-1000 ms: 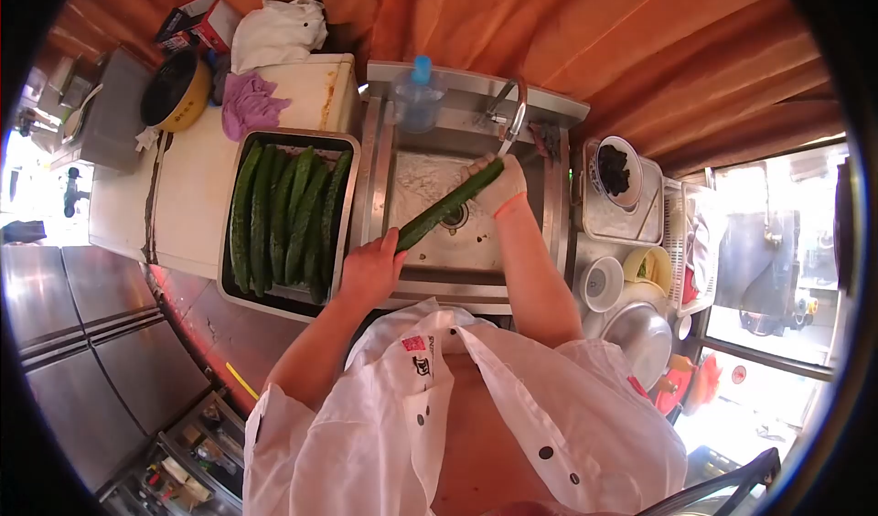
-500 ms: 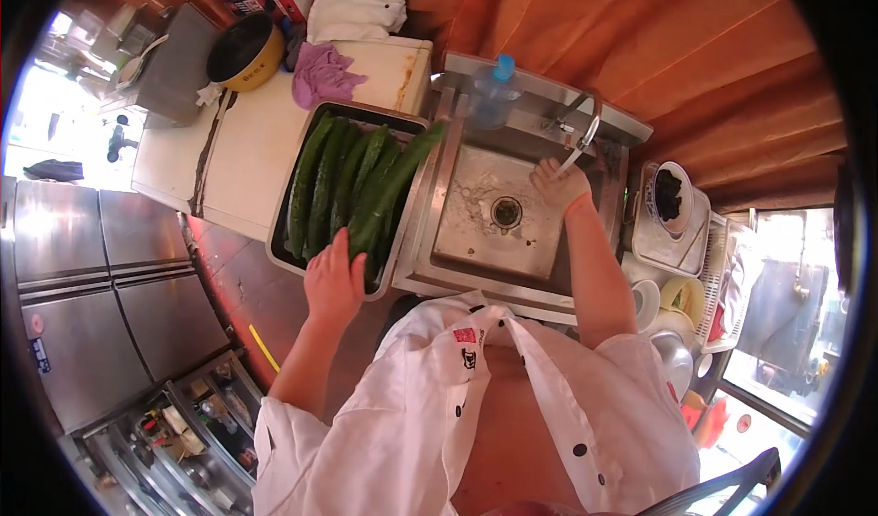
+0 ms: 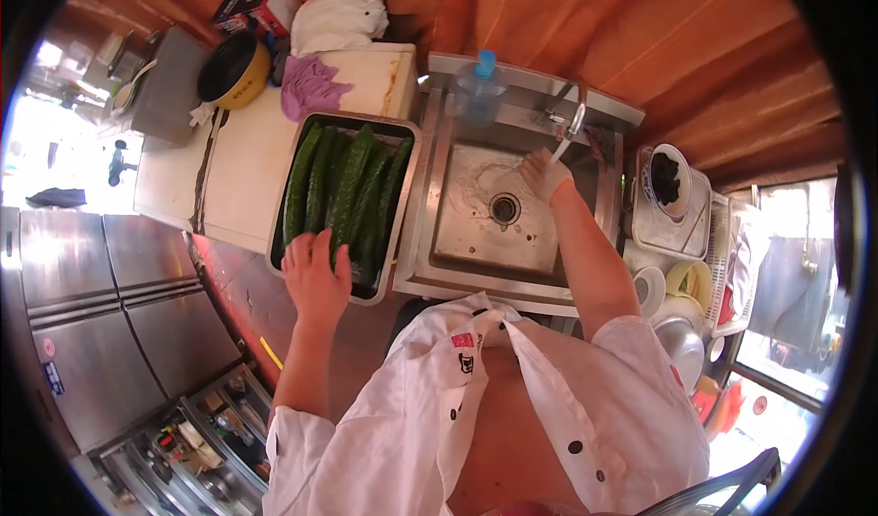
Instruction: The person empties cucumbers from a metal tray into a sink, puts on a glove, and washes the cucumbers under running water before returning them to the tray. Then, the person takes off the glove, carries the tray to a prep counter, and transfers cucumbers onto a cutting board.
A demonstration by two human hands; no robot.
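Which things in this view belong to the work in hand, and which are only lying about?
In use: cucumbers, with the left hand at their near ends; their tray; sink; running faucet, with the right hand at its stream.

Apparently just lying about: purple cloth; yellow pot; blue-capped jug; white cloth; bowl of dark pieces.

There was one left hand (image 3: 317,269), one right hand (image 3: 547,177), at least six cucumbers (image 3: 348,189) in one tray (image 3: 403,191), one sink (image 3: 466,228) with one drain (image 3: 504,209), one faucet (image 3: 581,106), one blue-capped bottle (image 3: 479,97), one purple cloth (image 3: 311,86) and one yellow-and-black pot (image 3: 248,87).
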